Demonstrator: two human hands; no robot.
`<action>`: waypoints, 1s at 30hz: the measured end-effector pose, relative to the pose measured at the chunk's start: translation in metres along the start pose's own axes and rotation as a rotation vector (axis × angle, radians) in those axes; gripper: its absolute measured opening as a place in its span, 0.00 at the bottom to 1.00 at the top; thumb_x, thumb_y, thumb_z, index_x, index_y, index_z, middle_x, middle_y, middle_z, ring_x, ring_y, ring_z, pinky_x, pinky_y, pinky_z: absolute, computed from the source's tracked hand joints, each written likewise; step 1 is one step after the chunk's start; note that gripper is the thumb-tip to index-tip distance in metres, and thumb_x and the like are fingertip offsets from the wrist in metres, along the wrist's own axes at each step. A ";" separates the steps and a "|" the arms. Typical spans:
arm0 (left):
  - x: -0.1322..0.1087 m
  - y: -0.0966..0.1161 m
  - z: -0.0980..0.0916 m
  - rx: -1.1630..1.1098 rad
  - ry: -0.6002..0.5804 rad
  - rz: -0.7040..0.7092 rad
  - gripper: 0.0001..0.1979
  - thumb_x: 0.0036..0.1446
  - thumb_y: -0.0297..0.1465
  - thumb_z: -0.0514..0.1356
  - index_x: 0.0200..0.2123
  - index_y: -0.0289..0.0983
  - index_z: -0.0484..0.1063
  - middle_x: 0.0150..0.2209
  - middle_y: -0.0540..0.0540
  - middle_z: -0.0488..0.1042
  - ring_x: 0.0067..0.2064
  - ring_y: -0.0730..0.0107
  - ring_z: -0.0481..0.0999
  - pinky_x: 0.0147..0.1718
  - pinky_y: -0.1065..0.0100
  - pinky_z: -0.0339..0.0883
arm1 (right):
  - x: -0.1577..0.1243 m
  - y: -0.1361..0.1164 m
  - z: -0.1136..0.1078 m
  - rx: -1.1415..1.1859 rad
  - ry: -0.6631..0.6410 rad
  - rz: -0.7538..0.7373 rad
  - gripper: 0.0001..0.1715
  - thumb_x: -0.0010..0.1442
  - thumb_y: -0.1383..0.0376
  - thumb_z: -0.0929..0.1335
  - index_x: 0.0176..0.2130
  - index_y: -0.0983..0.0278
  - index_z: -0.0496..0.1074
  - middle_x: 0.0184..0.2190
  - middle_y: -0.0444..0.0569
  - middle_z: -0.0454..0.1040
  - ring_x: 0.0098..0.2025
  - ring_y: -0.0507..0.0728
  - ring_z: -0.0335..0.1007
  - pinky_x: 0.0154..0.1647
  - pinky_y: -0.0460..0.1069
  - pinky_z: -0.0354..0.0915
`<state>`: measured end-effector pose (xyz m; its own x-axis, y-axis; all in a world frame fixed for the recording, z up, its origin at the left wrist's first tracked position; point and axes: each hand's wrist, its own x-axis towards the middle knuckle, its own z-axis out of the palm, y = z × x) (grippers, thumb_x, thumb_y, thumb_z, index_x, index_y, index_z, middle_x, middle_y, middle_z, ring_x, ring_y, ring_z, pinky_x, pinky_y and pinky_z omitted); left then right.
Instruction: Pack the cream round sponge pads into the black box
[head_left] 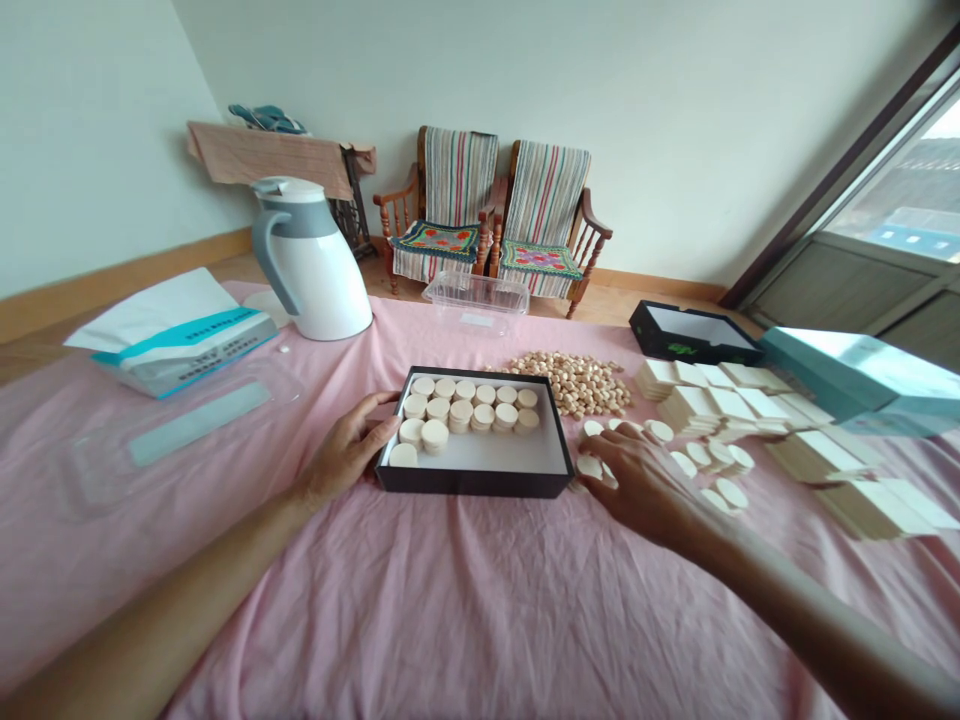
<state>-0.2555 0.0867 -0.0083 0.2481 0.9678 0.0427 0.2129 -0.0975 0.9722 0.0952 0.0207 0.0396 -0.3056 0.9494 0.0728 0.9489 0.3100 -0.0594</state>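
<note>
A black-sided box (480,482) with a white inside lies before me on the pink cloth. Stacks of round wooden discs (460,412) fill its back rows, with a few more down its left side. My left hand (358,440) grips the box's left wall, fingers and thumb closed at the rim. Off the box's right end, my right hand (637,470) is bent over loose wooden discs (589,466), thumb and fingers closing around some of them. Its palm hides part of what it holds. More loose discs (716,456) lie to the right of that hand.
Behind the box is a heap of small wooden cubes (581,383). Stacked square wooden pieces (720,400), a black lid (694,335) and a pale blue box (862,380) occupy the right. At left are a white jug (322,280), a tissue pack (187,345) and clear plastic packaging (199,425).
</note>
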 end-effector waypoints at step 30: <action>-0.001 0.004 0.001 0.014 0.010 -0.011 0.28 0.57 0.42 0.55 0.57 0.34 0.57 0.24 0.50 0.73 0.25 0.68 0.73 0.19 0.75 0.61 | -0.004 -0.017 0.015 -0.099 0.024 0.050 0.10 0.55 0.60 0.67 0.36 0.63 0.70 0.34 0.51 0.74 0.42 0.63 0.65 0.44 0.56 0.49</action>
<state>-0.2541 0.0851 -0.0047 0.2363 0.9710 0.0349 0.2286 -0.0904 0.9693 0.0792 0.0124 0.0257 -0.2566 0.9618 0.0959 0.9665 0.2543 0.0350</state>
